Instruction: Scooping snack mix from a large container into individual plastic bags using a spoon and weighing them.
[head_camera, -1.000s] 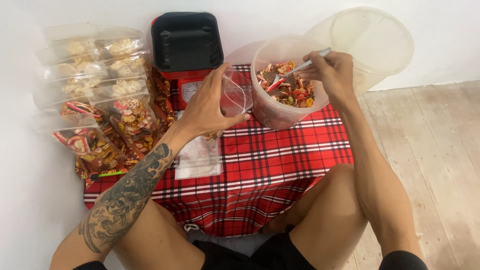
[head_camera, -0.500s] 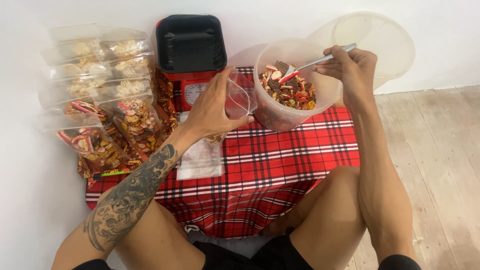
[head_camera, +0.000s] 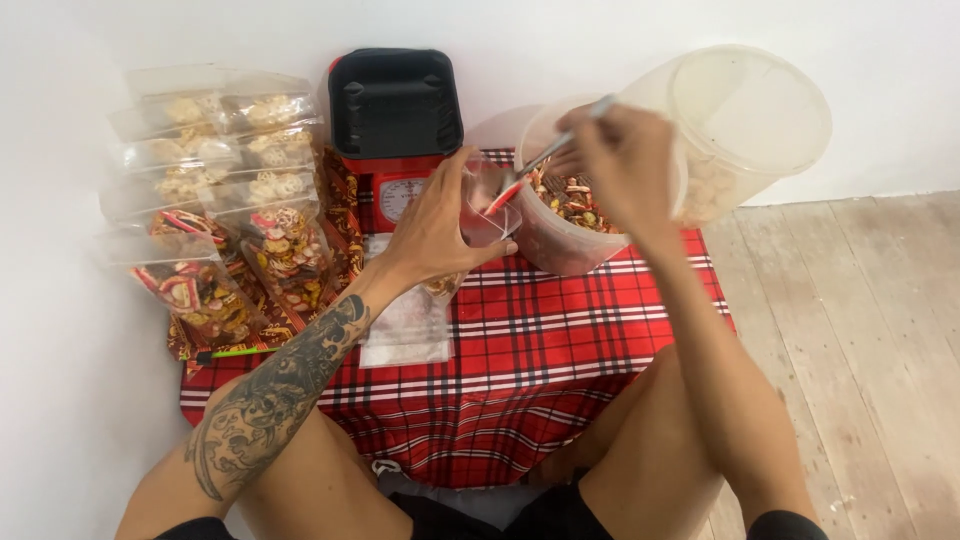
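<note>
My left hand (head_camera: 432, 228) holds a small clear plastic bag (head_camera: 486, 203) open, just left of a round clear tub (head_camera: 555, 243) filled with mixed colourful snacks. In my right hand (head_camera: 622, 160) is a metal spoon (head_camera: 548, 156), its bowl carrying a few snack pieces into the mouth of the bag. The tub stands on a red plaid cloth (head_camera: 540, 350).
A red kitchen scale (head_camera: 396, 190) with a black tray stands behind my left hand. Several filled snack bags (head_camera: 225, 220) lie stacked at left, and flat clear bags (head_camera: 405, 325) rest on the cloth. A large clear container (head_camera: 745, 115) lies by the wall. Bare wooden floor is at right.
My right hand lifted the loaded spoon out of the tub and swung it left to the mouth of the bag. My left hand kept holding the bag.
</note>
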